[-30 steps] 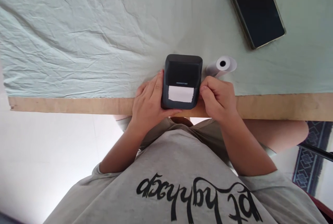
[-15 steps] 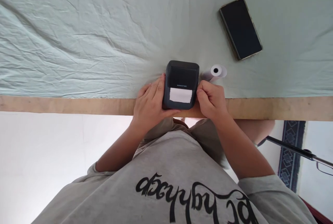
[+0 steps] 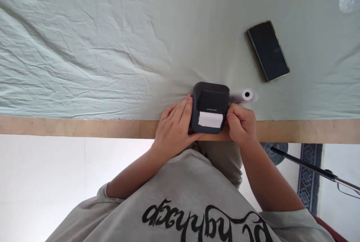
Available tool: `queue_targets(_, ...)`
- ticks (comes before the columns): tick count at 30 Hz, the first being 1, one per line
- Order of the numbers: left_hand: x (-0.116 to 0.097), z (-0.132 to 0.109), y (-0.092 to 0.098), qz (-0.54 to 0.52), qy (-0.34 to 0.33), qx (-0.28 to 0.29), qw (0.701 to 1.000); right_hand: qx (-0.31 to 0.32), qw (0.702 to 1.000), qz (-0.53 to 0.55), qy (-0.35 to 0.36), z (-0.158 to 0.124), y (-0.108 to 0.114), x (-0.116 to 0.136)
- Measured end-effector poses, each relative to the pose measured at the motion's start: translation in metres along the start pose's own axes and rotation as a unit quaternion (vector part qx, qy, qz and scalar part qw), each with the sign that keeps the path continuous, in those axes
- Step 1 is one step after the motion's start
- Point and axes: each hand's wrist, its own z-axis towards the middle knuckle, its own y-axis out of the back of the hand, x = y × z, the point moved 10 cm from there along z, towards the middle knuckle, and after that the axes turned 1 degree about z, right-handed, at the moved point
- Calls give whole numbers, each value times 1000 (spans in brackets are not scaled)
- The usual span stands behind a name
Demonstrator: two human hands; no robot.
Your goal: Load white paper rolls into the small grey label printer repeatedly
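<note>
A small black thermal printer (image 3: 213,97) sits at the table's near edge, with a strip of white paper (image 3: 210,119) showing at its front. Along the printer's left side lies my left hand (image 3: 176,124), fingers straight together and thumb reaching under the front edge, holding it. My right hand (image 3: 242,122) is closed, its thumb and curled index finger gripping at the printer's right side; the fingertips are partly hidden. Just beyond that hand stands a white paper roll (image 3: 247,94) with a dark core and a loose end of paper.
A black phone (image 3: 267,51) in a clear-edged case lies farther back on the right. At the far right corner is a clear, bubbly-looking object (image 3: 349,0). The pale green cloth (image 3: 98,65) is wrinkled on the left. A wooden edge (image 3: 84,127) borders the table.
The whole view has shifted, so table things appear lower and to the right. The printer looks slightly turned or tilted. Both hands keep their places on either side of it.
</note>
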Motion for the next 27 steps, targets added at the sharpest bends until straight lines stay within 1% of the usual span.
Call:
queue_targets(8, 1, 0, -3, 6, 3, 10, 1000, 30, 999, -21, 24, 3, -3, 6)
queue_targets(10, 1, 0, -5, 14, 6, 16, 1000, 29, 999, -27, 30, 2, -3, 6)
queue_targets(14, -1, 0, -3, 33, 6, 5, 999, 24, 998, -30, 49, 1, -2, 10)
queue_targets(19, 1, 0, -3, 66, 21, 8, 998, 26, 997, -24, 63, 3, 0, 13)
queue_targets(23, 5, -1, -6, 42, 32, 14, 998, 33, 998, -21, 46, 3, -1, 7)
queue_targets(27, 9, 1, -6, 3, 33, 6, 999, 14, 998, -24, 51, 2, -1, 8)
